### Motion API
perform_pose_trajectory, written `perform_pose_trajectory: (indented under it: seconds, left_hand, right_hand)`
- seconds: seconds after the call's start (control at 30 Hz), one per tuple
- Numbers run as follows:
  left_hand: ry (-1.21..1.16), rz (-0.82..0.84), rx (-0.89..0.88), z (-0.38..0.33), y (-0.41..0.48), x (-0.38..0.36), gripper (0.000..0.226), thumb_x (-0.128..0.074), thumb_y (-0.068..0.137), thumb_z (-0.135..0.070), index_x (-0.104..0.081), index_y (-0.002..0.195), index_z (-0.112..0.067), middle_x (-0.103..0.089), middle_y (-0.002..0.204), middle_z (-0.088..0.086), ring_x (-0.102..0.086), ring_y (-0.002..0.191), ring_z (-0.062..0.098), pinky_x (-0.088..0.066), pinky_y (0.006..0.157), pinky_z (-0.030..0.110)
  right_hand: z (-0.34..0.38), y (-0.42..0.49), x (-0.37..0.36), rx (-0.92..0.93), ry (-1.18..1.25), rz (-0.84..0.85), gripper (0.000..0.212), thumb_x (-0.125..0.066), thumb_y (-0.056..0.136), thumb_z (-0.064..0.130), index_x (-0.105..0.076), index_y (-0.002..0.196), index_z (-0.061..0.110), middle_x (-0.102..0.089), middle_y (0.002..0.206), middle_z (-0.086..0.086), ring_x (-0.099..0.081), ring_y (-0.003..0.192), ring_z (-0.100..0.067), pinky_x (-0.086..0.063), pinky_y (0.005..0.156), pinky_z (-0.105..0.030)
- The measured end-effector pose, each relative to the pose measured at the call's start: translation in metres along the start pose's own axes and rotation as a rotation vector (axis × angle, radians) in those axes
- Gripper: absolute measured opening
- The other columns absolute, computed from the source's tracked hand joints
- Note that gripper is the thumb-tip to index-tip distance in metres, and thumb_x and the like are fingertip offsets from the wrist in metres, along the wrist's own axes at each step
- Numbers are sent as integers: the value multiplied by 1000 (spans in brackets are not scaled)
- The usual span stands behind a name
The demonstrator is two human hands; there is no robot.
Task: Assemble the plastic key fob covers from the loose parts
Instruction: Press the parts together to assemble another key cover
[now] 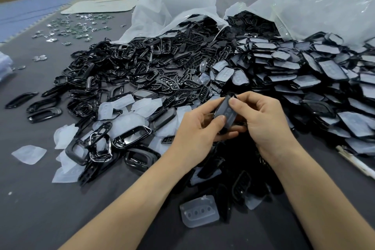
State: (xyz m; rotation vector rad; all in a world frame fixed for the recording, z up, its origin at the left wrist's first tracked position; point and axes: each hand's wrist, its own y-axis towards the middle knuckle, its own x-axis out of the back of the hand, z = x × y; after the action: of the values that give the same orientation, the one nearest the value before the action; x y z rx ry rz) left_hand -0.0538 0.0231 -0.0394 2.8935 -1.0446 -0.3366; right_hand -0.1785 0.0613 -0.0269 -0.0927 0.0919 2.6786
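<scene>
Both hands hold one black key fob cover (226, 112) with a translucent button pad in it, just above the table's middle. My left hand (199, 126) grips its lower left side, thumb on its face. My right hand (263, 119) pinches its upper edge with thumb and fingertips. Around them lie black shiny frames (132, 138), black button plates (172, 83) and translucent silicone pads (199, 210). A stack of covers with pads fitted (304, 79) spreads to the right.
Two large plastic bags (178, 10) (316, 6) spill black parts at the back of the grey table (40, 199). Small circuit boards and metal pieces (77, 26) lie far left. A white strip (357, 162) lies at the right edge.
</scene>
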Motion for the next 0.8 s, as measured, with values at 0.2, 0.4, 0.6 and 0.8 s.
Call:
perform_pose_trajectory:
  seconds: [0.2,0.4,0.6,0.8]
  left_hand:
    - [-35,-29,2,-1,0,-2,36,-41,96,10,-58,114,-15,-71,87,2,-71,74,13,-57,69,22]
    - [-78,-37,4,-1,0,-1,36,-41,97,9,-58,113,-17,-73,87,2,-73,76,19,-57,68,22]
    - [-44,-45,4,-1,0,0,38,-42,96,10,-61,109,-20,-73,82,-4,-70,75,13,-57,68,22]
    - [-10,-36,-1,-2,-1,-4,41,-42,96,10,-62,105,-24,-72,84,-4,-70,76,10,-57,70,22]
  right_hand:
    - [-1,0,-2,-24,57,-15,24,-62,91,17,-68,68,12,-69,65,-6,-64,55,-14,-48,45,-21]
    - [2,2,0,-53,91,70,37,-55,93,35,-75,69,14,-70,72,-9,-63,66,-20,-49,60,-31]
    - [1,-1,0,35,-51,42,21,-58,93,11,-65,73,10,-66,64,-2,-62,54,-9,-48,46,-18]
    - [-3,1,-2,53,-85,-14,25,-58,92,8,-63,69,16,-62,63,-5,-59,55,-13,-50,47,-24]
